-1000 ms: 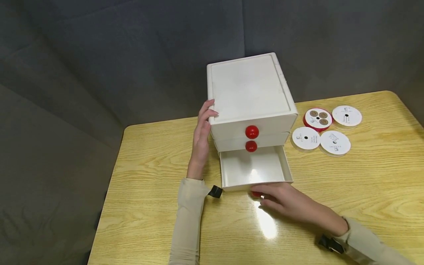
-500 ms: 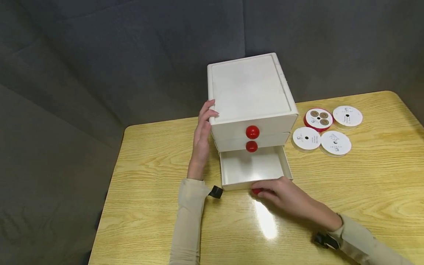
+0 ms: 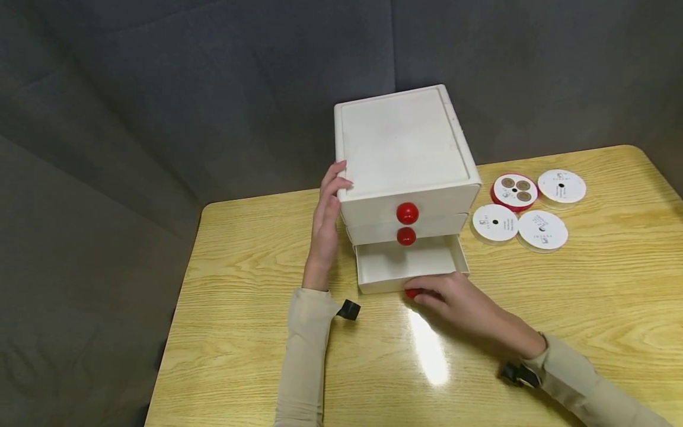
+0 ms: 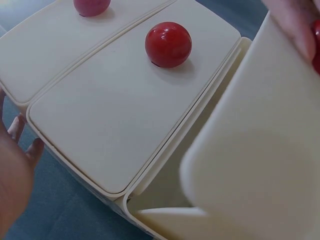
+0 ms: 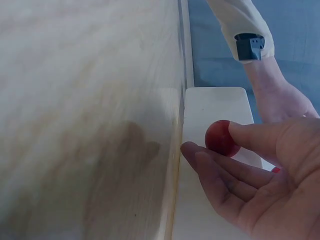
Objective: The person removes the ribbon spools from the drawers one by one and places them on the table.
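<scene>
A white drawer cabinet [image 3: 402, 142] with red ball knobs stands at the back of the table. Its bottom drawer [image 3: 384, 286] is pulled partly out, and nothing lies in the part that shows. My right hand [image 3: 464, 303] pinches that drawer's red knob [image 5: 220, 137] between thumb and fingers. My left hand [image 3: 323, 231] rests along the cabinet's left side, its fingertips over the top edge. In the left wrist view, the middle drawer's knob [image 4: 168, 45] sits on a closed front, and the left fingers show at the cabinet's side.
Several ribbon spools lie right of the cabinet: one with red ribbon [image 3: 514, 192], and white-faced ones such as the near spool [image 3: 542, 231]. The wooden table [image 3: 251, 261] meets a dark cloth [image 3: 256, 89] behind.
The bottom drawer has slid inward, and my right hand has travelled with its knob toward the cabinet. My left hand has stayed on the side.
</scene>
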